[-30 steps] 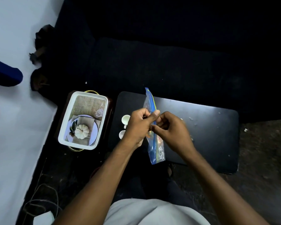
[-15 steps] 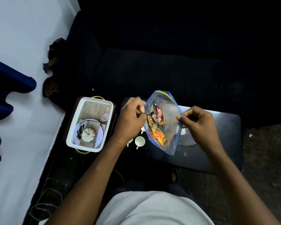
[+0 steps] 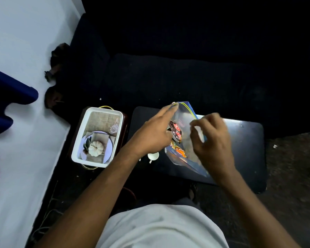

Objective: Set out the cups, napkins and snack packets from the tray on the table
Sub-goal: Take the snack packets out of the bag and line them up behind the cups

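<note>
Head: zip bag [image 3: 185, 116] between left fingers [image 3: 164, 112], right fingers [image 3: 197, 124] (packets [image 3: 176, 131] inside).

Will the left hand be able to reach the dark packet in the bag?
Probably yes. The right hand pinches one side of the bag, so its mouth gapes, and the left hand has straight fingers at the opening, right beside the dark packet.

Tray [image 3: 104, 110] left of table [image 3: 243, 144], cup [image 3: 153, 156] on table, packets [image 3: 175, 130] in bag [image 3: 186, 113]
</note>
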